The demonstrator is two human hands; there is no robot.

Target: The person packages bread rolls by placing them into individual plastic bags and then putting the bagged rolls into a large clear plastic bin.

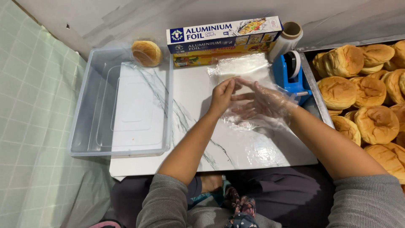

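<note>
My left hand point(222, 96) is bare and pinches the edge of a thin clear plastic glove at the fingertips of my right hand point(260, 101). The right hand is inside that glove, fingers spread, palm down over the white marble-patterned board point(198, 143). A stack of clear plastic sheets or bags point(242, 65) lies on the board just beyond both hands.
A clear plastic tub point(86, 118) sits at the left, with one wrapped bun point(146, 53) at its far corner. Boxes of foil and wrap point(223, 40), a cling film roll point(287, 39) and a blue tape dispenser point(290, 74) line the back. A tray of several buns point(367, 93) stands at the right.
</note>
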